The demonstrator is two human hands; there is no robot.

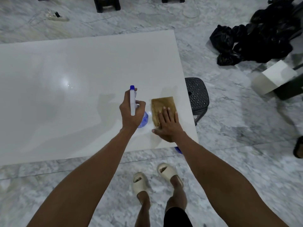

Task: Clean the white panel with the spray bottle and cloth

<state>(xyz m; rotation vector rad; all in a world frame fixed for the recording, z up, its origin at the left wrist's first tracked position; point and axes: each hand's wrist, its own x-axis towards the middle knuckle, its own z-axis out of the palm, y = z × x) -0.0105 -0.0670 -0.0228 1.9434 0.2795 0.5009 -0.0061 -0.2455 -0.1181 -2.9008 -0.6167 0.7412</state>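
A large glossy white panel [68,95] lies flat and fills the left and middle of the view. My left hand [131,112] grips a spray bottle [132,102] with a white head, blue nozzle tip and clear blue body, held over the panel's near right part with the nozzle pointing away from me. My right hand [168,125] lies flat, fingers spread, on a folded tan cloth [162,105] that rests on the panel near its right edge.
A black perforated stool [197,94] pokes out under the panel's right edge. Black plastic bags [255,41] and a white box [273,77] lie on the marble floor at right. A power strip [56,16] lies at the far left. My feet in pale slippers [154,177] stand at the panel's near edge.
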